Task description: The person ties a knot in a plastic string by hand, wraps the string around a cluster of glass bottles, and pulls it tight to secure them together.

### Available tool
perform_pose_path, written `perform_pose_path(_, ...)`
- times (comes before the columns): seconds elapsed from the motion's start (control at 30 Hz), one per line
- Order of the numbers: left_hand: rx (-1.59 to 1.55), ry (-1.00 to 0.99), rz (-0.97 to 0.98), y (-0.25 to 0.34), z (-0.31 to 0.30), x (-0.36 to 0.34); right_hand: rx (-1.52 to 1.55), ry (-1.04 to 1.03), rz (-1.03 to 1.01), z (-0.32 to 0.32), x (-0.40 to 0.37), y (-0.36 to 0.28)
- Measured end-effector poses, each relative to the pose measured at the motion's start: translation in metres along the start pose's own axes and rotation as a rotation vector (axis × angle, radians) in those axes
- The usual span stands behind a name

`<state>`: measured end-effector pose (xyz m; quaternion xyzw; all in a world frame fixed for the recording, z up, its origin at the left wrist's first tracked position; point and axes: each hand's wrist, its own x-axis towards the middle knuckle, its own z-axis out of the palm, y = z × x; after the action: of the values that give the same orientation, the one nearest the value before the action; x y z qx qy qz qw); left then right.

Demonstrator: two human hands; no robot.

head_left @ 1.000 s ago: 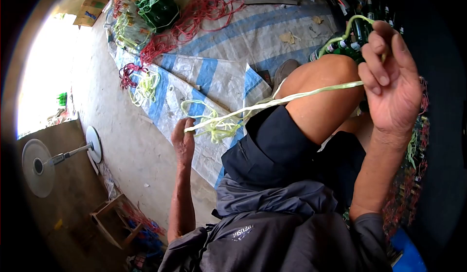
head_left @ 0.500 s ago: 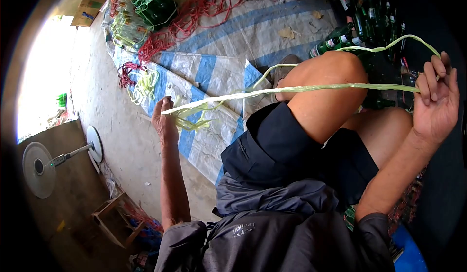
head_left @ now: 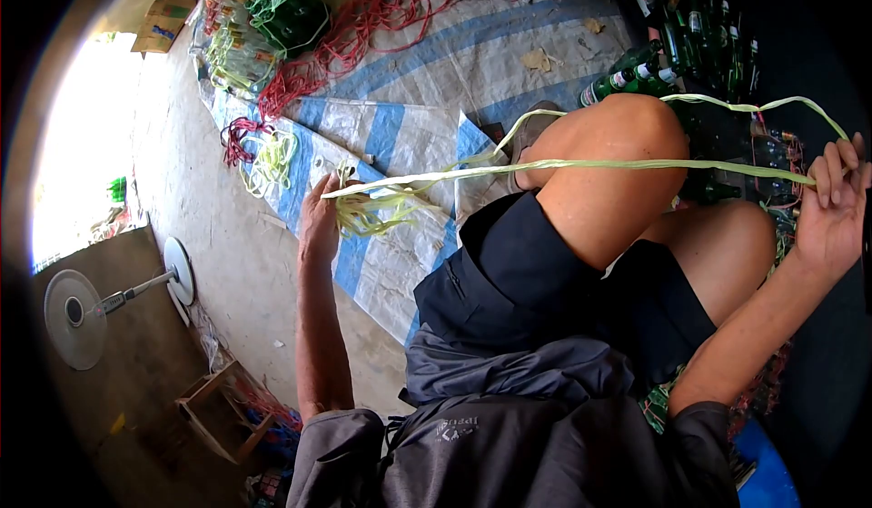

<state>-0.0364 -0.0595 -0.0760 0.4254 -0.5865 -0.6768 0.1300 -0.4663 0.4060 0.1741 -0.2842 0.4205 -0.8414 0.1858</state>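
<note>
A pale yellow-green plastic cord (head_left: 563,166) is stretched across my raised knees between both hands. My left hand (head_left: 320,217) is closed on its left end, where several loose strands dangle over the striped sheet. At the far right, my right hand (head_left: 831,199) grips the other end, its fingers curled around the cord. From there a second length of the same cord loops back behind my knee toward the sheet. My fingertips on the right lie close to the dark edge of the view.
A blue and white striped sheet (head_left: 386,135) covers the floor. Red cord (head_left: 363,35) lies tangled beside netted bottles (head_left: 241,49) at the back left. Green bottles (head_left: 695,40) are gathered at the back right. A fan (head_left: 74,319) and a wooden frame (head_left: 213,408) stand left.
My right hand has moved farther right, pulling the cord along. My left hand has shifted slightly right, and more of the loose strands show beside it.
</note>
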Motion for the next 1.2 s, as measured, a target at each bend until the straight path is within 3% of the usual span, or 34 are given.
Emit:
perform_pose_path(0.23,0.460,-0.145,-0.046,0.035,0.016,-0.014,-0.067,0.053,-0.027,-0.051,0.007,-0.019)
perform_pose_path(0.4,0.421,-0.260,-0.003,0.037,0.010,-0.011,-0.124,0.078,0.024,-0.105,0.010,-0.046)
perform_pose_path(0.53,0.671,-0.253,0.253,0.049,0.019,-0.016,-0.156,0.119,0.065,-0.154,0.008,-0.080)
perform_pose_path(0.63,0.827,-0.199,0.319,0.064,0.030,-0.021,-0.193,0.134,0.077,-0.161,-0.001,-0.100)
perform_pose_path(0.73,0.843,-0.147,0.341,0.071,0.040,-0.025,-0.193,0.169,0.076,-0.138,-0.011,-0.109)
perform_pose_path(0.9,0.751,-0.135,0.535,0.088,0.064,-0.028,-0.235,0.252,0.044,-0.114,-0.037,-0.137)
perform_pose_path(1.0,0.760,-0.142,0.561,0.103,0.079,-0.030,-0.364,0.536,-0.052,-0.121,-0.062,-0.158)
perform_pose_path(1.07,0.694,-0.139,0.561,0.112,0.092,-0.033,-0.305,0.382,0.006,-0.124,-0.081,-0.169)
perform_pose_path(1.2,0.687,-0.149,0.612,0.128,0.110,-0.039,-0.331,0.468,-0.015,-0.146,-0.128,-0.197)
